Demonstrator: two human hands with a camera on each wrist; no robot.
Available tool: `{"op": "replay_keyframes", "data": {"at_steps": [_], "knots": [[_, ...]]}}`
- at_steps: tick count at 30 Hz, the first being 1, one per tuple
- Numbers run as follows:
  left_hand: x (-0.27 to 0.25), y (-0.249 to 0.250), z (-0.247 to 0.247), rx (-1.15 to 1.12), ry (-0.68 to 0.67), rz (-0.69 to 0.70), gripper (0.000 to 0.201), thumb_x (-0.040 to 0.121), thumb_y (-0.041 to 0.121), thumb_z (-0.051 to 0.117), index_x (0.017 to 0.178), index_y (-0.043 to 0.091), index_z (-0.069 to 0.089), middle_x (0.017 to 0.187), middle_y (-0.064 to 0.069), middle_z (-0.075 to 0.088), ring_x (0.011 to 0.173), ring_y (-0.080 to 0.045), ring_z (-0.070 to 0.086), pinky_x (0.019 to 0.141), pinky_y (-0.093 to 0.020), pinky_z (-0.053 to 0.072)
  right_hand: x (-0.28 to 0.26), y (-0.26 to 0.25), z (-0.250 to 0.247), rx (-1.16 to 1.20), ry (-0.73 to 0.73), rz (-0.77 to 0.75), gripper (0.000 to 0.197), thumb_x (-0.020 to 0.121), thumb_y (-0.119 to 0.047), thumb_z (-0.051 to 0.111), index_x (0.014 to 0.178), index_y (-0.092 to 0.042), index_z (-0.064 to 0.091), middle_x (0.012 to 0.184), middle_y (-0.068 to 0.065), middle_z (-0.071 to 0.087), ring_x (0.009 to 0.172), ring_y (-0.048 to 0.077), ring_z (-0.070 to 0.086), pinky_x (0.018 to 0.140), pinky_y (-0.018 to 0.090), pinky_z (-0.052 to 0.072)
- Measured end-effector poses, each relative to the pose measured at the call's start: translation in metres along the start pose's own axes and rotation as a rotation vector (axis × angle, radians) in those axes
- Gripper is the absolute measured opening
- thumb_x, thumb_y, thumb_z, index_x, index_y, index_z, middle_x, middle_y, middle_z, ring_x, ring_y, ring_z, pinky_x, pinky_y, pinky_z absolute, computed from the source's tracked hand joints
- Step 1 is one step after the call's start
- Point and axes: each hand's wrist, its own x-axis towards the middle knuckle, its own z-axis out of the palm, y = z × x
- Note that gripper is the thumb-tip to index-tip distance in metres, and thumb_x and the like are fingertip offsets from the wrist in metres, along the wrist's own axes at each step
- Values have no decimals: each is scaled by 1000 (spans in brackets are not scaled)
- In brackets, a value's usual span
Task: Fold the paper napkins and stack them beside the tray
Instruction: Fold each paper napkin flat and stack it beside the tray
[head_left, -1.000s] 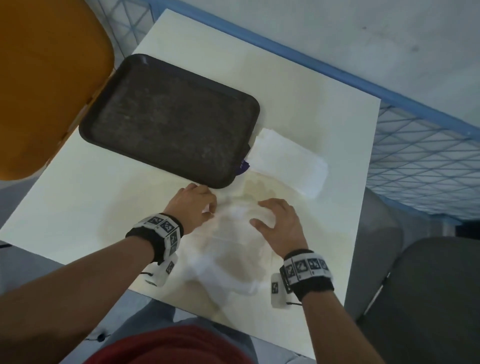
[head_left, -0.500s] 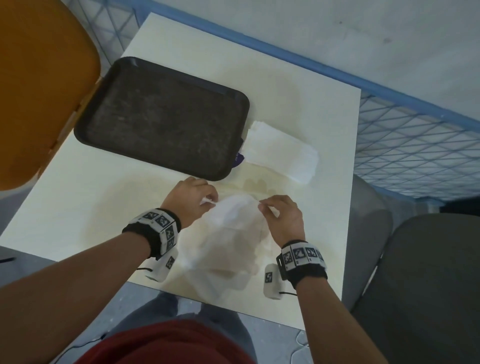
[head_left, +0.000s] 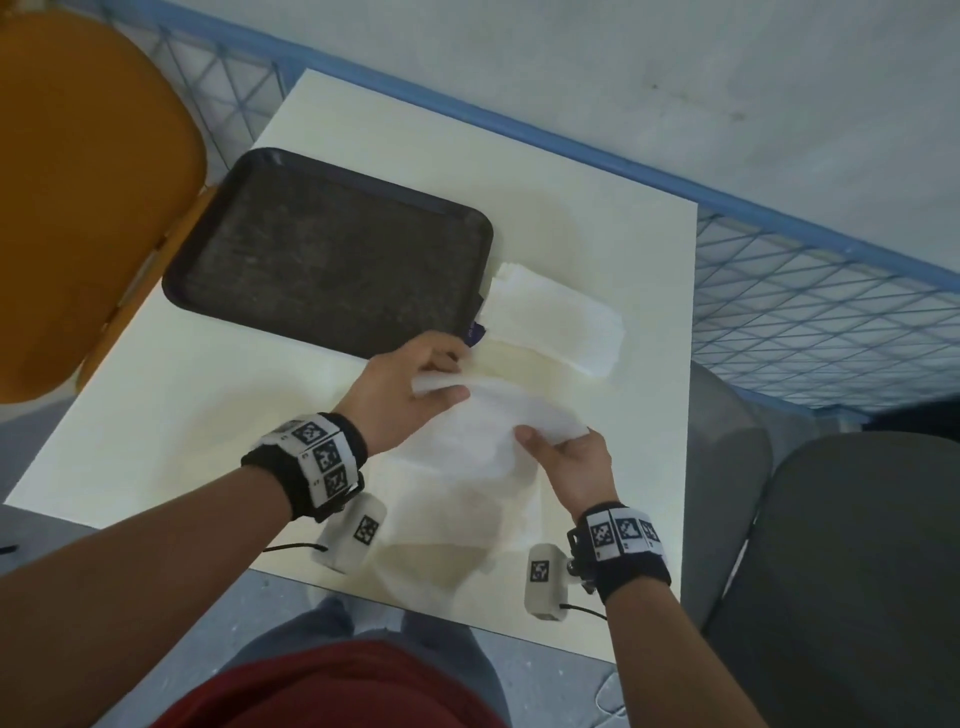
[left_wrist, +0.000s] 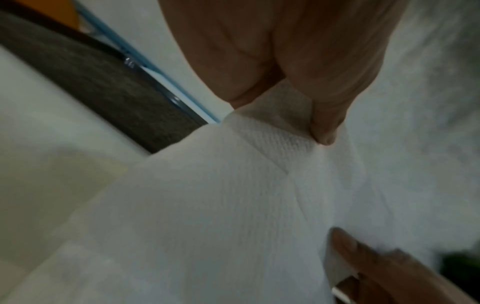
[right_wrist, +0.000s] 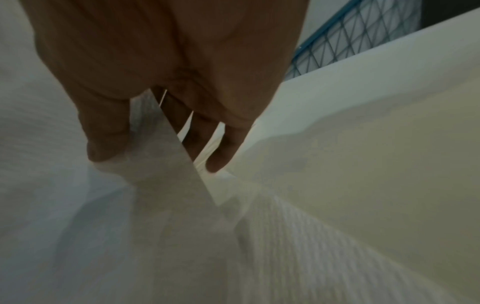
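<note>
1. Left hand (head_left: 410, 382) pinches the napkin's (head_left: 467, 447) far-left corner, lifted off the desk (head_left: 208, 415).
2. Right hand (head_left: 574, 465) pinches its right corner.
3. Folded stack (head_left: 556, 325) lies touching the tray's (head_left: 327, 249) right edge.

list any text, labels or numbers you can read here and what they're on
No readable words or numbers in any view.
Purple tag at the tray's corner: faint print, too small to read.
Wristbands on the left hand and right hand: black-and-white square marker codes only, no letters.
Napkin held by both hands and folded napkin stack: embossed texture, no print.
</note>
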Motion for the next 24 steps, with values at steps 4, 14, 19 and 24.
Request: {"op": "replay_keyframes", "data": {"at_steps": [4, 14, 19, 24], "knots": [[2, -4, -6, -24, -93, -216, 73, 71, 38, 86, 134, 41, 47, 120, 23, 58, 107, 3, 56, 92, -17, 45, -9, -1, 1, 59, 24, 35, 32, 84, -36, 81, 111, -22, 73, 90, -11, 79, 82, 8, 74, 81, 38, 60], [-13, -33, -9, -281, -254, -346, 14, 86, 18, 75, 99, 21, 77, 96, 3, 78, 90, -16, 74, 87, -38, 57, -31, -1, -16, -12, 3, -7, 18, 82, -11, 81, 88, -27, 79, 90, -6, 79, 86, 15, 75, 85, 41, 61], [-13, -32, -13, -194, -337, -233, 25, 87, 1, 69, 88, 23, 81, 97, 10, 77, 95, -8, 71, 80, -15, 53, -35, 5, -19, 202, -18, -90, 35, 82, 16, 59, 77, -13, 79, 111, 3, 76, 106, 22, 70, 86, 40, 55], [-14, -43, -10, -154, -305, -199, 43, 89, -5, 58, 90, 30, 81, 101, 14, 76, 99, -5, 69, 90, -24, 54, -43, 9, -14, 637, -18, 130, 19, 90, -10, 57, 89, 1, 73, 120, 15, 72, 100, 27, 69, 79, 34, 53]]}}
